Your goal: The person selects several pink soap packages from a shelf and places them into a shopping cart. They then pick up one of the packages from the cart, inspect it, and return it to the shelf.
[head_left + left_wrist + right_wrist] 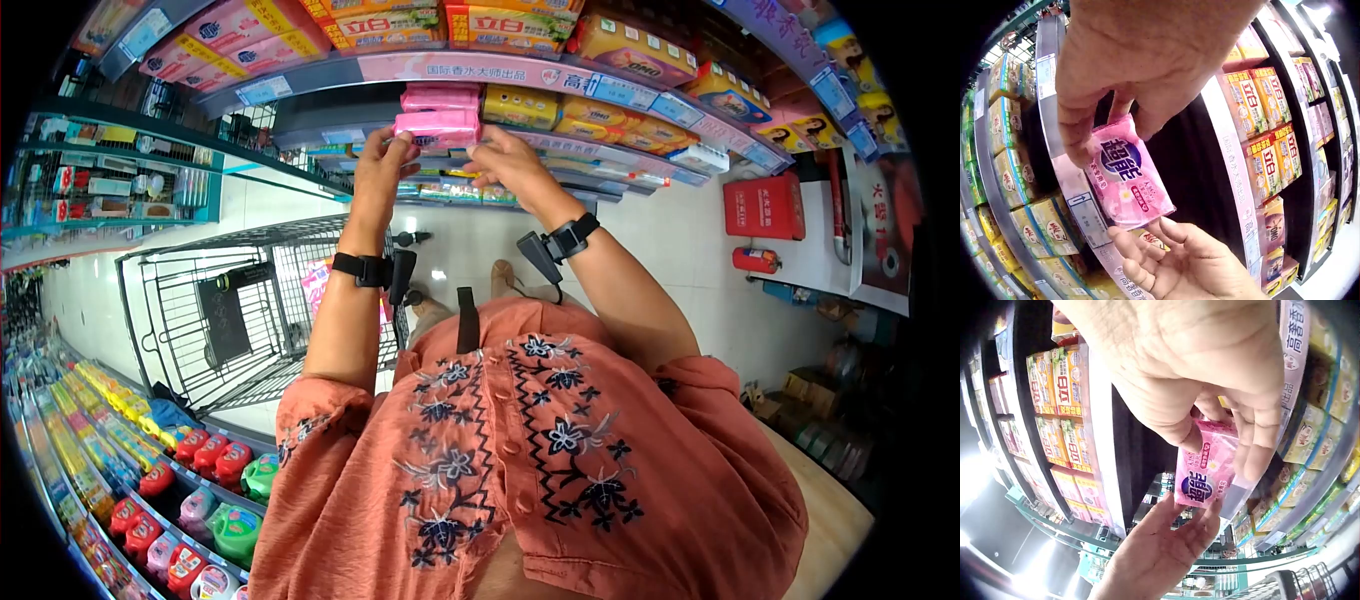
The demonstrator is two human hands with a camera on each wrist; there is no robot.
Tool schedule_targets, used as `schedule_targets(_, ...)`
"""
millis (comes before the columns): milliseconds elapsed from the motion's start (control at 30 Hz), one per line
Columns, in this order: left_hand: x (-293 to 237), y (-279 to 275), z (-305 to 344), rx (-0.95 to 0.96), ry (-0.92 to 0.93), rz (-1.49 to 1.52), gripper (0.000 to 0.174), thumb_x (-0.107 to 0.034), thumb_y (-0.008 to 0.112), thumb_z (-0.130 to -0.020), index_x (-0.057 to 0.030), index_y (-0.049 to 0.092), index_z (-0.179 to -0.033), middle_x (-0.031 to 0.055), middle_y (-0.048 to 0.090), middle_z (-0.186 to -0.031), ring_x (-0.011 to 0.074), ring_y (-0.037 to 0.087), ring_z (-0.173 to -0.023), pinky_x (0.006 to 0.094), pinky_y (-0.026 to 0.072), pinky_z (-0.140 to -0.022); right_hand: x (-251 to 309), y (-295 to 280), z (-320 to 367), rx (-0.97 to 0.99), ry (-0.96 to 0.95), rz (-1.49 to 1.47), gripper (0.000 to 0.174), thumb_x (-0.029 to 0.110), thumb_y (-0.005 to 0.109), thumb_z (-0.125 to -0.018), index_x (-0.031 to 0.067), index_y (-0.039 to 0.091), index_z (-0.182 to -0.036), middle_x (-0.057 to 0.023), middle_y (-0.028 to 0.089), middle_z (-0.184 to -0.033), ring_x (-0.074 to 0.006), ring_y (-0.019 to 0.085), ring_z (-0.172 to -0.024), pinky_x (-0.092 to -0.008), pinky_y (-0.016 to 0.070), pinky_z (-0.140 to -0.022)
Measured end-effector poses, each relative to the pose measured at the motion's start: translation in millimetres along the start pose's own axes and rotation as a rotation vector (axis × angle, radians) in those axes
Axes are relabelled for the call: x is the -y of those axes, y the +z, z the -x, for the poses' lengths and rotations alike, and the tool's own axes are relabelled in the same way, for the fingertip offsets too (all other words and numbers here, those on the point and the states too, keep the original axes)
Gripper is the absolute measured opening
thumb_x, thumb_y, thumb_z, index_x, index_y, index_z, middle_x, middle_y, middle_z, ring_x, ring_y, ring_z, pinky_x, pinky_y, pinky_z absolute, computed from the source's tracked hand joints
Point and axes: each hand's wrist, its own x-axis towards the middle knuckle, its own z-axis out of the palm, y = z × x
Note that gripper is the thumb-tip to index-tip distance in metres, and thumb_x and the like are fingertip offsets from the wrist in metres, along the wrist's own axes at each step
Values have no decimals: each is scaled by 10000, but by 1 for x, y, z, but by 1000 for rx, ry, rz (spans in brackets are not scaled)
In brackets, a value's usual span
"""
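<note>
A pink packet of soap [437,128], printed with a dark blue badge [1120,159], is held between both hands at the shelf front. My left hand [384,165] grips one end; in the left wrist view its thumb and fingers close around the packet's upper part. At the other end, my right hand [515,170] pinches the packet, thumb on one side and fingers on the other in the right wrist view. Another pink packet [440,97] sits on the shelf just behind the held one.
Yellow soap packs [520,107] stand right of the pink ones, with orange boxes [510,27] on the shelf above. A wire shopping cart [270,300] stands to the left, holding a pink package. At right are a red box [763,207] and a fire extinguisher [756,259].
</note>
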Motion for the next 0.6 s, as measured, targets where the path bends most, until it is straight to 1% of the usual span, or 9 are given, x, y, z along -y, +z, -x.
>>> schedule_targets(33, 1, 1, -5, -3, 20, 29, 456, -290, 675, -967, -16, 536, -1304, 72, 637, -1076, 174, 663, -981, 329, 570, -857, 1, 1, -2, -6, 2, 5, 525, 231, 623, -967, -14, 453, -1398, -137, 636, -1118, -212, 672, -1008, -311, 582, -755)
schedule_targets(67, 3, 2, -6, -19, 31, 50, 414, -262, 674, -969, 2, 536, -1256, 72, 636, -1063, 167, 665, -972, 328, 567, -878, 1, 0, -3, -6, -8, 11, 507, 226, 616, -969, -20, 453, -1382, -140, 632, -1123, -220, 672, -1019, -316, 584, -765)
schedule_targets(167, 1, 9, -12, -15, 65, 83, 402, -264, 662, -977, 18, 554, -1242, 58, 641, -1007, 124, 628, -904, 287, 547, -819, 7, 2, -3, -24, -33, 10, 450, 211, 598, -976, -37, 458, -1324, -153, 619, -1140, -247, 672, -1052, -329, 590, -789)
schedule_targets(233, 5, 8, -20, -17, 72, 64, 388, -254, 662, -977, 28, 555, -1221, 52, 641, -975, 117, 621, -878, 278, 540, -813, 1, 2, -8, -68, -47, -14, 404, 206, 589, -980, -45, 468, -1272, -165, 610, -1157, -267, 670, -1074, -337, 592, -798)
schedule_targets(333, 7, 8, -26, -24, 75, 59, 367, -235, 659, -977, 38, 554, -1199, 52, 640, -949, 114, 616, -849, 268, 533, -802, -3, 3, -10, -51, -58, -70, 375, 206, 588, -977, -49, 473, -1226, -177, 603, -1169, -293, 664, -1101, -346, 591, -819)
schedule_targets(367, 7, 8, -27, -28, 75, 61, 360, -228, 658, -977, 41, 553, -1193, 53, 639, -944, 114, 615, -840, 266, 532, -799, -3, 2, -11, -40, -59, -56, 376, 213, 590, -977, -48, 477, -1223, -176, 604, -1167, -289, 665, -1093, -344, 589, -821)
schedule_targets(467, 11, 3, -33, -9, 56, 59, 354, -216, 671, -974, 14, 543, -1210, 68, 640, -1018, 147, 652, -919, 302, 557, -895, 1, 2, -10, -14, -56, 5, 376, 238, 591, -978, -42, 493, -1209, -175, 606, -1169, -276, 668, -1068, -341, 581, -823)
schedule_targets(600, 11, 1, -38, 14, 56, 61, 367, -211, 672, -973, 26, 533, -1217, 70, 637, -1009, 146, 653, -915, 298, 556, -898, 23, 4, 0, 1, -29, 111, 377, 280, 590, -982, -30, 521, -1184, -179, 605, -1209, -252, 664, -1043, -344, 560, -822)
